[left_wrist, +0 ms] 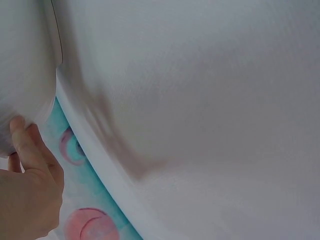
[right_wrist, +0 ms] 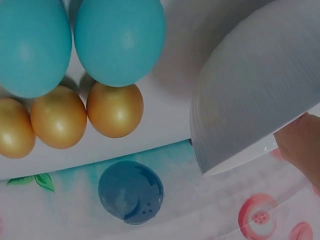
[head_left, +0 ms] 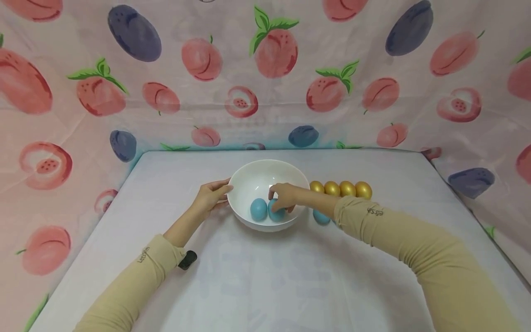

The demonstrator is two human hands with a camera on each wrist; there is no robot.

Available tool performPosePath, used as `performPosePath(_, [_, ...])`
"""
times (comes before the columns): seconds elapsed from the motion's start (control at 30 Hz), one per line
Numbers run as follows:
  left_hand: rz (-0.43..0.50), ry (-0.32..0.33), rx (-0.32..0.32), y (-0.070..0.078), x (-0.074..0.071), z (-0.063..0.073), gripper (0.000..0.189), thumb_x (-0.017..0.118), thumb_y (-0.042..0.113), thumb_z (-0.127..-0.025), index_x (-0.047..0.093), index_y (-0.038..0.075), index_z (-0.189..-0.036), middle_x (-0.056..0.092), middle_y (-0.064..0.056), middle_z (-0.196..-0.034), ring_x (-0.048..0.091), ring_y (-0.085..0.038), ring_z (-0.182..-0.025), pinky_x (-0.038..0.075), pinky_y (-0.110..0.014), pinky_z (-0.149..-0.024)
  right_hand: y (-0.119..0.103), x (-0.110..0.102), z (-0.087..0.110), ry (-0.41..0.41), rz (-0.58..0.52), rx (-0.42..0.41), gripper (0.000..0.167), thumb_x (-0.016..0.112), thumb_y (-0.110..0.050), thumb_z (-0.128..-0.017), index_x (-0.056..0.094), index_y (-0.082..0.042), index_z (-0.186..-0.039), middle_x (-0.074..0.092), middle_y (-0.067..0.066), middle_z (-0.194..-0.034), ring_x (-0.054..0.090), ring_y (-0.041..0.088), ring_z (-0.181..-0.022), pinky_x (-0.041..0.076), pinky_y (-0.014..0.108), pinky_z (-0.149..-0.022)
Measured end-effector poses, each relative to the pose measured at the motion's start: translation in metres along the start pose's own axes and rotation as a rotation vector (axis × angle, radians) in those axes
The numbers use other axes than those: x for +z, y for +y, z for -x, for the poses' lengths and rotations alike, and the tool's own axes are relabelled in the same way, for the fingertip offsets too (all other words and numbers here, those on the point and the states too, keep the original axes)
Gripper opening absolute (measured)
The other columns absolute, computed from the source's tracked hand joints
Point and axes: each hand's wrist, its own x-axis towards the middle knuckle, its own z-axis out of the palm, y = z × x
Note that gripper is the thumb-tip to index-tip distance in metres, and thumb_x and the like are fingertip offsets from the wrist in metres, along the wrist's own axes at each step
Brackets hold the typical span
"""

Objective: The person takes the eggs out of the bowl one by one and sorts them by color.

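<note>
A white bowl stands on the table, its wall also showing in the right wrist view. My left hand holds the bowl's left rim, thumb at the edge and fingers along the outer wall. Inside the bowl, a blue egg lies toward the front. Beside it is a second blue egg, which my right hand pinches from above with its fingers and thumb. The bowl's wall hides most of this hand in the right wrist view.
Right of the bowl runs a row of several gold eggs. In front of them sit more blue eggs, partly hidden by my right forearm in the head view. A small dark object is at my left cuff. Fruit-print cloth hangs behind the table.
</note>
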Motion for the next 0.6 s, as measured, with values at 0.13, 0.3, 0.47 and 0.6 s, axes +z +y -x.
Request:
performPosePath(0.13, [0.0,0.001,-0.002,0.0,-0.0001,0.0003,0.045,0.058,0.017,-0.094,0.049,0.006,-0.137,0.05,-0.021,-0.137,0.064,-0.002,-0.072,0.059,-0.017,-0.07,-0.0008,0.0025,0.0,-0.002,-0.069,0.025,0.037,0.066,-0.016,-0.086,0.055,-0.008,-0.12,0.053,0.012,-0.117,0.058,0.017,-0.081,0.061,0.026,-0.066])
performPosePath(0.3, [-0.005,-0.003,0.002,-0.0008,0.0001,0.0007,0.046,0.058,0.018,-0.093,0.048,0.006,-0.137,0.051,-0.021,-0.137,0.065,-0.003,-0.073,0.059,-0.017,-0.069,0.0004,0.0041,0.0015,0.007,-0.11,-0.008,0.036,0.067,-0.011,-0.084,0.055,-0.006,-0.118,0.051,0.013,-0.12,0.059,0.019,-0.087,0.061,0.027,-0.066])
performPosePath(0.47, [-0.009,0.003,-0.001,0.0003,0.0008,0.0017,0.046,0.058,0.018,-0.094,0.049,0.006,-0.137,0.05,-0.02,-0.137,0.064,-0.003,-0.073,0.059,-0.017,-0.069,0.0009,0.0034,0.001,0.03,-0.089,-0.037,0.035,0.066,-0.01,-0.082,0.056,-0.007,-0.116,0.051,0.012,-0.12,0.057,0.02,-0.089,0.06,0.026,-0.066])
performPosePath(0.6, [-0.014,0.017,-0.009,0.0009,0.0018,0.0013,0.045,0.058,0.018,-0.094,0.049,0.007,-0.137,0.05,-0.02,-0.137,0.064,-0.004,-0.074,0.059,-0.018,-0.07,0.002,0.0027,0.0011,0.051,-0.084,-0.061,0.035,0.066,-0.01,-0.082,0.058,-0.007,-0.116,0.054,0.013,-0.117,0.056,0.019,-0.087,0.059,0.025,-0.066])
